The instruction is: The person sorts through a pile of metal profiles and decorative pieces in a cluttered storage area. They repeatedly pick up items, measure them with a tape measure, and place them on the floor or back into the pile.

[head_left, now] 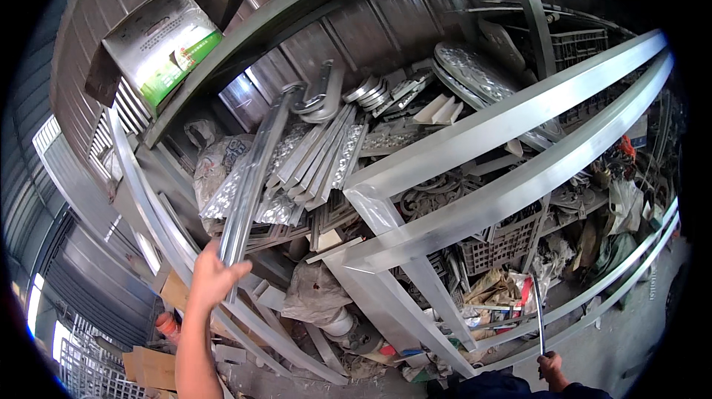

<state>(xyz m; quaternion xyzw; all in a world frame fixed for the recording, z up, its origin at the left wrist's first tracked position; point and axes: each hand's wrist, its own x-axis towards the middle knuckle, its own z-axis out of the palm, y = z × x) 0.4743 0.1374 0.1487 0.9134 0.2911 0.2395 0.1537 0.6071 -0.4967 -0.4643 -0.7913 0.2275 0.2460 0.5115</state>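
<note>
Centrally, a large silvery square-tube frame [512, 113] spans the view, leaning in front of a crowded storage rack, and it serves as the landmark here. To the left of the frame, the person's left hand [213, 278] is at the lower end of a long, shiny metal profile [256, 169], which slants up and away over the rack; the thumb is spread across its near face, but I cannot tell whether the hidden fingers close around it. Near the lower edge of the frame, toward its right, the right hand [551, 369] is clenched around the bottom of a thin metal tube [540, 317], which stands nearly upright. Behind and left of the frame lie a fanned stack of metal strips [315, 158], some with a dimpled surface, and a U-shaped metal piece [324, 95]. Behind the frame's upper beam sits an oval embossed panel [475, 76]; through the opening below its lower beam shows a plastic lattice crate [503, 245]. Just left of the frame's near upright is a dusty plastic sack [315, 295]. High to the left of the frame, a white-and-green carton [163, 50] rests tilted.
</note>
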